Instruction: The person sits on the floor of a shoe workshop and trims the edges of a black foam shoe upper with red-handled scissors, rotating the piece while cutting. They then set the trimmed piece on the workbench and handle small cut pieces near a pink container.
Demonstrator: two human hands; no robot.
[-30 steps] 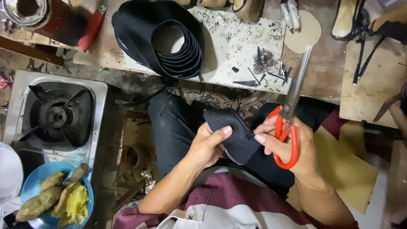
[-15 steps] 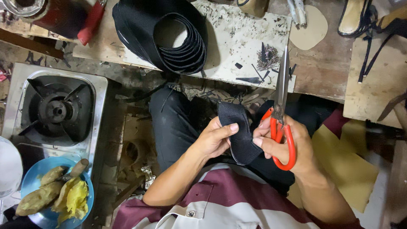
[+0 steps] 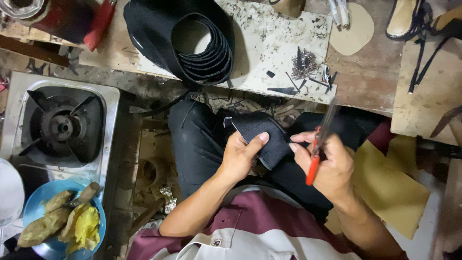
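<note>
There is a single view, from a camera on the person's head, looking almost straight down over the chest and lap. It sits close: the forearms and both hands, left hand and right hand, fill the lower middle of the frame. The bench runs across the top edge, farther from the lens, so the view faces forward and down. A stove and a blue bowl lie at the left edge, on the person's left side. No second view overlaps it.
</note>
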